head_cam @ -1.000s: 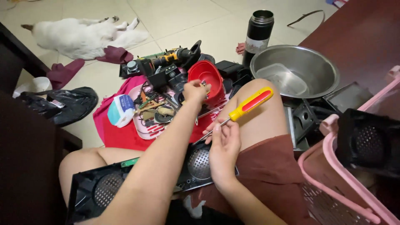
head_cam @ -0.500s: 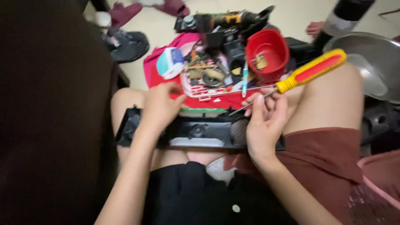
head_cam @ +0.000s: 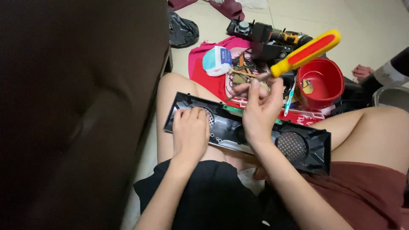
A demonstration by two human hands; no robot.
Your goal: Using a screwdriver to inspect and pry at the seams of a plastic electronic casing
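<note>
A long black speaker panel [head_cam: 238, 132] with round grilles lies across my thighs. My left hand [head_cam: 190, 130] rests flat on its left end, over one grille, fingers together. My right hand [head_cam: 259, 108] is raised above the panel's middle and grips a screwdriver [head_cam: 304, 53] with a yellow and red handle that points up and to the right. Its metal shaft runs down-left through my fingers. The right grille [head_cam: 292, 146] is uncovered.
A red bowl [head_cam: 320, 83] sits on the floor past my knees, beside a red tray of wires and small parts [head_cam: 245, 79]. A teal and white container [head_cam: 217, 60], a cordless drill [head_cam: 277, 36] and a steel bowl's rim [head_cam: 394, 98] lie around. Dark furniture [head_cam: 76, 106] fills the left.
My left hand left the red bowl and came down onto the panel's left end. My right hand swung the screwdriver handle upward. The view dropped closer to my lap.
</note>
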